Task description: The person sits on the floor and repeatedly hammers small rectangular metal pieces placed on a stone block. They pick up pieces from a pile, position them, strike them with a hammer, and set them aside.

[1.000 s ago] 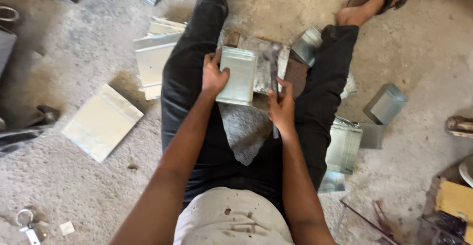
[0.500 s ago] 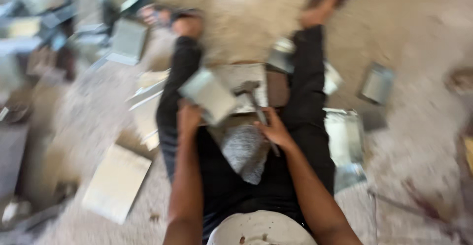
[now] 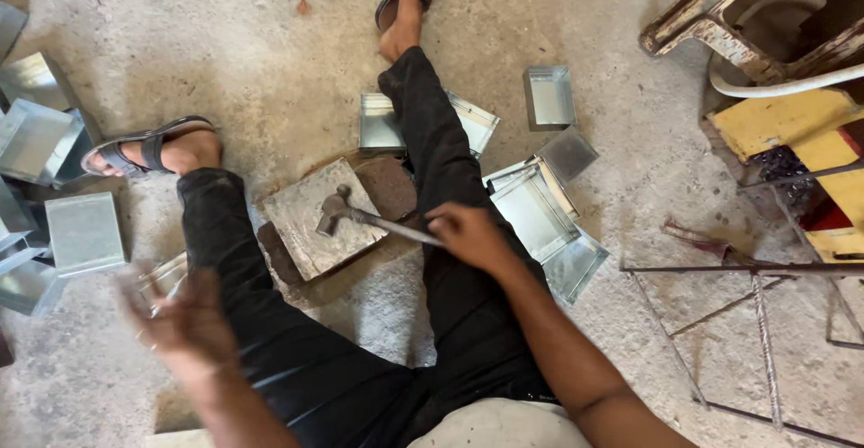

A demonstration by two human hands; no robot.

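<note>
I sit on a concrete floor with my legs apart, in dark trousers and sandals. My right hand (image 3: 470, 235) grips the handle of a hammer (image 3: 360, 217). Its head rests on a square metal plate (image 3: 310, 232) that lies between my legs. My left hand (image 3: 184, 317) is blurred, with fingers spread and nothing in it, above my left thigh. Beside it lies a sheet-metal tray (image 3: 162, 272), partly hidden behind the hand.
Shallow sheet-metal trays lie all around: a stack (image 3: 535, 209) right of my right leg, one (image 3: 549, 97) farther off, several (image 3: 54, 187) at the left. Steel rods (image 3: 747, 268) lie at the right. A worn stool (image 3: 765, 16) and yellow boxes (image 3: 792, 133) stand top right.
My left hand has let go of the metal tray it held and swung out to the left. My right hand has taken the hammer, and the view has turned to the right.
</note>
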